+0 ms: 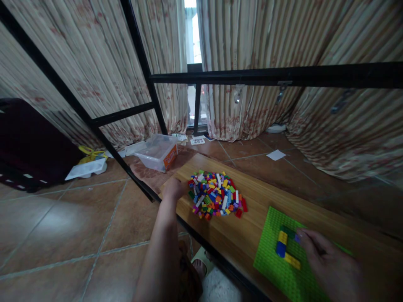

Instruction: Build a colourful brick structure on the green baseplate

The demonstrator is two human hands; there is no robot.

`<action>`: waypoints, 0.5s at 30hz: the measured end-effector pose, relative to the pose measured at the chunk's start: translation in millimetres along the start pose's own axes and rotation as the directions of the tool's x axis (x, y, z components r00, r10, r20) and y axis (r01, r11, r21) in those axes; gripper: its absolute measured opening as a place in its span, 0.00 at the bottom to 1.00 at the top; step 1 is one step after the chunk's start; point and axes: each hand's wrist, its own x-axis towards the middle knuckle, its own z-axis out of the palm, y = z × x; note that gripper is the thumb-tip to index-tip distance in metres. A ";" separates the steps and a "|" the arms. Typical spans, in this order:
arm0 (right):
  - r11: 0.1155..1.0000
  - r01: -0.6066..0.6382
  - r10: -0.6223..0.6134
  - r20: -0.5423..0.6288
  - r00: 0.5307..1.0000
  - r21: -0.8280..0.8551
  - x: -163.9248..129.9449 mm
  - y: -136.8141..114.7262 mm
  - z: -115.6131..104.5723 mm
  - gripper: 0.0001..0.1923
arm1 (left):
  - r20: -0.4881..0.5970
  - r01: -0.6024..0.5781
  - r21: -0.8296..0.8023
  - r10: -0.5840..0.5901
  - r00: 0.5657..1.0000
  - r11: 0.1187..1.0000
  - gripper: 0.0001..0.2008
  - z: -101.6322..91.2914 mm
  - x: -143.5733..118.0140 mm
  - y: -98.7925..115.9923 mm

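Bricks [216,195] lay in a loose, many-coloured pile on the wooden table [252,218], and the left hand [172,188] rested at the pile's near-left edge, knuckles up; whether its fingers had closed on a piece could not be told. Judged by their look, these small plastic building bricks were light, hard and rigid, a little slick on their flat sides, and best pinched by 2 opposite side walls rather than by the studded top.

The right hand [330,264] sat on the green baseplate [277,268] farther right on the table, fingertips curled down onto a dark brick [288,231] as if pressing or pinching it. Just beside it stood a yellow brick [282,237], a blue brick [281,249] and a 2nd yellow brick [292,261], set close together in a bent row on the studs. The thin plate would probably flex if lifted by 1 corner.

Beyond the table, a clear plastic tub [159,153] sat on the tiled floor [63,226] near the striped curtains [252,42], behind a black metal frame [277,76].
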 end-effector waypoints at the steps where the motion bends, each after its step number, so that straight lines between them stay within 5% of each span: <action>1: 1.000 0.003 -0.003 -0.001 1.000 -0.014 -0.1 2.2 1.8 0.21 | 0.041 -0.012 0.010 0.011 0.999 1.000 0.14 1.3 -1.6 -2.7; 8: 0.999 0.037 -0.037 0.016 0.999 -0.001 -2.7 7.9 5.8 0.22 | 0.211 -0.108 -0.005 0.106 0.972 0.994 0.09 14.1 -9.0 -1.5; 15: 0.997 -0.079 0.079 0.003 0.997 -0.007 1.5 -13.9 -9.9 0.22 | 0.253 -0.140 -0.007 0.137 0.958 0.990 0.03 13.1 -8.1 5.2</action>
